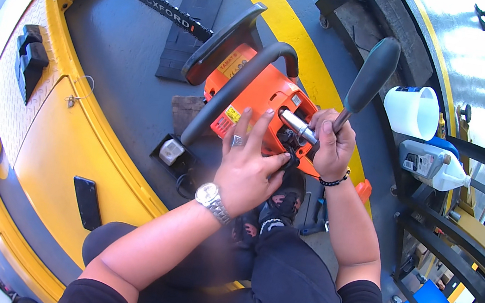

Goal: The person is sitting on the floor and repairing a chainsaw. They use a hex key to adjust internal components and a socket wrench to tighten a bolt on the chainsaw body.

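An orange chainsaw (245, 94) stands in front of me, its black front handle (229, 95) arching over the casing and its bar (157, 7) pointing far left. My left hand (249, 175) lies on the casing with its fingers spread; its thumb touches a dark part at the near end. My right hand (332, 144) is closed round the neck of a socket wrench (370, 76) with a thick dark grey grip. The wrench's silver socket (298, 125) reaches into the saw's open engine bay. My right fingers hide the joint between socket and wrench.
A yellow lift platform (70, 148) curves along the left, with a black phone (87, 202) on it. A white bucket (413, 111) and fluid jugs (430, 162) stand on the right by a black metal frame (456, 235). Tools (314, 220) lie near my feet.
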`<state>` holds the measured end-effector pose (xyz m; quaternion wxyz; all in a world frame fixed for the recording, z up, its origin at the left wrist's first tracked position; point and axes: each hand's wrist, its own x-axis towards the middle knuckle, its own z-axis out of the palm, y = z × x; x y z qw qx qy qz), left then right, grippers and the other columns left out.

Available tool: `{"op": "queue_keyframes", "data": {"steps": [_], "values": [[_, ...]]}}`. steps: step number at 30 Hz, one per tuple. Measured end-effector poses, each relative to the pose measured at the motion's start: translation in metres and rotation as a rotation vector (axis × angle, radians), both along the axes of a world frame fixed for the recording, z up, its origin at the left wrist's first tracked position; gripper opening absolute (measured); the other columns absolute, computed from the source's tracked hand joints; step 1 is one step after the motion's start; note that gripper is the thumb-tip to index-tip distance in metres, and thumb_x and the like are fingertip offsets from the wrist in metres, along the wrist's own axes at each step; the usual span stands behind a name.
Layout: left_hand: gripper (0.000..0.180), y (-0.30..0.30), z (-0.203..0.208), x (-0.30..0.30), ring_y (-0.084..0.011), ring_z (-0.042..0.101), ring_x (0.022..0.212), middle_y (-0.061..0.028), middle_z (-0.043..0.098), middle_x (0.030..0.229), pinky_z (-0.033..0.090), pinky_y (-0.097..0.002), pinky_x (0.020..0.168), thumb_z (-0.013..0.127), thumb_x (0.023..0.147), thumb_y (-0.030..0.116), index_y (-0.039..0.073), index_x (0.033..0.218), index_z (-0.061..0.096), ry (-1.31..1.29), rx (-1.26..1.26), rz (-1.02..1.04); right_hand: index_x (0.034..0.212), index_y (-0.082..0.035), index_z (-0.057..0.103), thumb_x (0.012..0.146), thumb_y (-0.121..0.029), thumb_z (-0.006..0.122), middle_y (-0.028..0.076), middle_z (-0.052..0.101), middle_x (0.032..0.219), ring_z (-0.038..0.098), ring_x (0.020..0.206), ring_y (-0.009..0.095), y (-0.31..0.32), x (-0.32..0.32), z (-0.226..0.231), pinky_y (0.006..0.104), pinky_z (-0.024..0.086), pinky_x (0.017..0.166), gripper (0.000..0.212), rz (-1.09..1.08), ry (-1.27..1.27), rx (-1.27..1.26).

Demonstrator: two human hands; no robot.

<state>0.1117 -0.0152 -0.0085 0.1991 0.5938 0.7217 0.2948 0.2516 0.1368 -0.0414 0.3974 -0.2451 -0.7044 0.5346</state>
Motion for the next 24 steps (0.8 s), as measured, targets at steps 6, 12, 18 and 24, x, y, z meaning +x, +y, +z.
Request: {"op": "queue_keyframes", "data": {"steps": [6,12,18,24], "values": [[0.029,0.000,0.001,0.000,-0.0489,0.022,0.146,-0.0188,0.032,0.157,0.030,-0.0607,0.113,0.082,0.070,0.022,0.024,0.098,0.081,-0.009,-0.017,0.007,0.077,-0.007,0.047,0.106,-0.019,0.044,0.006,0.050,0.066,0.053,0.064,0.018,-0.008,-0.009,-0.003,0.0337,0.047,0.068,0.032,-0.325,0.244,-0.751],[0.030,-0.001,-0.001,0.000,-0.0481,0.023,0.146,-0.0177,0.033,0.156,0.029,-0.0604,0.113,0.081,0.068,0.020,0.023,0.098,0.080,-0.036,-0.001,0.018,0.080,-0.005,0.054,0.101,-0.024,0.055,0.010,0.057,0.072,0.057,0.064,0.025,-0.003,0.001,0.002,0.0373,0.048,0.064,0.029,-0.054,-0.119,0.110],[0.029,0.003,-0.013,0.001,-0.0508,0.026,0.144,-0.0203,0.033,0.154,0.040,-0.0623,0.105,0.083,0.069,0.020,0.020,0.098,0.081,0.012,0.038,-0.024,0.076,-0.006,0.054,0.094,-0.038,0.066,0.013,0.058,0.075,0.060,0.067,0.030,0.016,-0.002,0.014,0.0383,0.049,0.063,0.038,0.218,-0.240,0.766],[0.031,0.001,-0.001,-0.002,-0.0505,0.026,0.144,-0.0200,0.033,0.154,0.043,-0.0596,0.104,0.084,0.067,0.019,0.019,0.098,0.081,-0.042,0.045,-0.002,0.076,-0.004,0.051,0.088,-0.002,0.062,0.009,0.053,0.073,0.057,0.070,0.023,0.010,-0.006,0.008,0.0355,0.047,0.064,0.017,0.135,-0.096,0.415]]}}
